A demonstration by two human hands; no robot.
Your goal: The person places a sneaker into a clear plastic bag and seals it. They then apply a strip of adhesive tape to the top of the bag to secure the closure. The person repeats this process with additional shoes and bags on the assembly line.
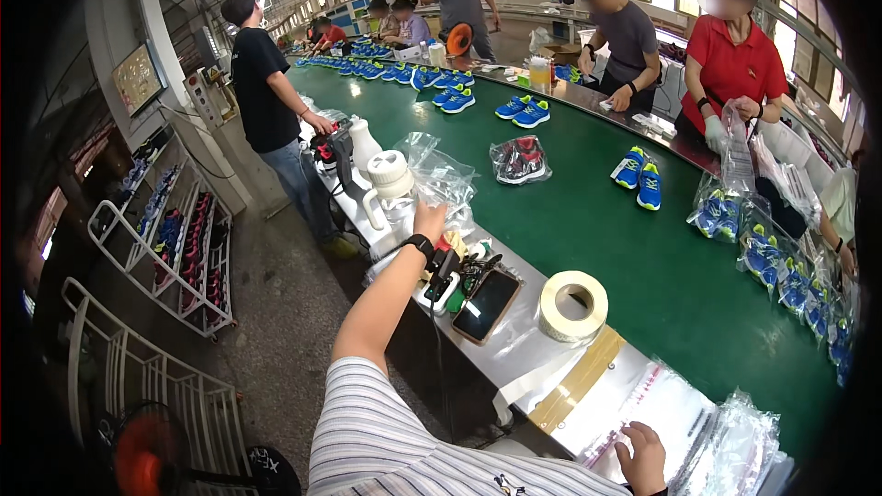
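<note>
My left hand (429, 223), with a dark watch on its wrist, reaches over the bench beside a clear jug with a white lid and handle (391, 174) and crumpled clear plastic bags (441, 179). Its fingertips point away and are mostly hidden, so whether they grip anything is unclear. At the lower right, my right hand (643, 461) has its fingers apart over a stack of flat clear plastic bags (657, 418). Between the hands are a roll of cream tape or labels (572, 306) standing on the bench and a phone with a dark screen (487, 305).
A green conveyor belt (570, 230) carries pairs of blue shoes (524, 111) and a bagged dark red pair (521, 161). Co-workers stand along the far side; one in red (740, 64) handles a clear bag. Shoe racks (175, 248) and a fan (147, 459) are at left.
</note>
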